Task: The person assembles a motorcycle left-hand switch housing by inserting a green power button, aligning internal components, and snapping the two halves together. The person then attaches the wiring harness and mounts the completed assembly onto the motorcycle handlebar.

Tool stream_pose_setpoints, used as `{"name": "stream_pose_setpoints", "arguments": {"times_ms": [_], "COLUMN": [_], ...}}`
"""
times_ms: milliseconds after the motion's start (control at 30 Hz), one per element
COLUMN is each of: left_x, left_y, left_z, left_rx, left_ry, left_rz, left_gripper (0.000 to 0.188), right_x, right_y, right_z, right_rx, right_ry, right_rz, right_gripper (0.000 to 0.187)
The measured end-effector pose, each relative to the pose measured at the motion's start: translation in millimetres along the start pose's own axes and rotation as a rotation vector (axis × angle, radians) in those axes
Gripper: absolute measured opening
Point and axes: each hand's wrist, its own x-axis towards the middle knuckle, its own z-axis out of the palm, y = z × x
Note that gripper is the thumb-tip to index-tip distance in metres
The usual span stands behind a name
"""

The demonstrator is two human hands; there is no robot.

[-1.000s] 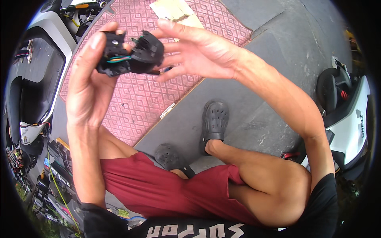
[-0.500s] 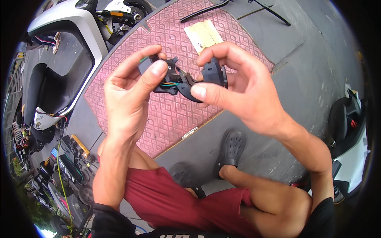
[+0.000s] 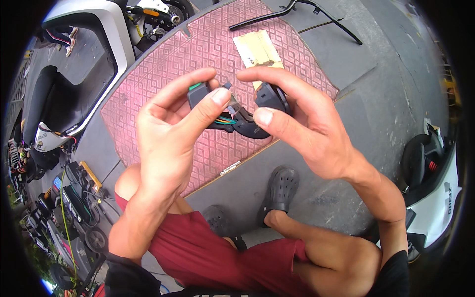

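Both hands hold a black plastic handlebar switch housing (image 3: pixel 251 129) in front of me, above the red patterned mat. It is a curved, clamp-like piece with a gap at its top. Thin coloured wires (image 3: pixel 225 120) show inside its lower left part. My left hand (image 3: pixel 166 131) pinches the left end, thumb on the near face and fingers behind, where a bit of green shows. My right hand (image 3: pixel 316 131) grips the right end, thumb on the curved part, index finger stretched above it. The other right fingers are partly hidden behind the block.
The red mat (image 3: pixel 158 69) carries a yellowish paper packet (image 3: pixel 257 47) and a small white strip (image 3: pixel 230 168). A bent black metal tube (image 3: pixel 264 19) lies at the far edge. Scooters stand left (image 3: pixel 116 39) and right (image 3: pixel 438 210). Cables and tools (image 3: pixel 89 198) clutter the lower left.
Both hands and the housing have shifted slightly down and to the right in view. My right index finger has straightened and lifted off the block. The housing has turned slightly.
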Motion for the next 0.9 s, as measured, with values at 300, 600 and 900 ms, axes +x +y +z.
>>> {"name": "stream_pose_setpoints", "arguments": {"times_ms": [300, 600, 900], "left_x": [1.2, 0.8, 12.7], "left_y": [-13.0, -20.7, -9.7], "left_z": [3.9, 9.1, -0.9], "left_rx": [0.113, 0.053, 0.153], "left_ry": [-0.161, -0.178, -0.457], "left_rz": [-0.1, -0.2, -0.118], "left_gripper": [0.048, 0.041, 0.058], "right_x": [17.2, 11.0, 0.6], "right_y": [16.1, 28.0, 21.1], "right_z": [1.6, 32.0, 43.3], "right_rx": [0.4, 0.258, 0.381], "right_ry": [-0.22, 0.029, 0.238], "right_rz": [0.295, 0.22, 0.204], "right_gripper": [0.056, 0.05, 0.033]}}
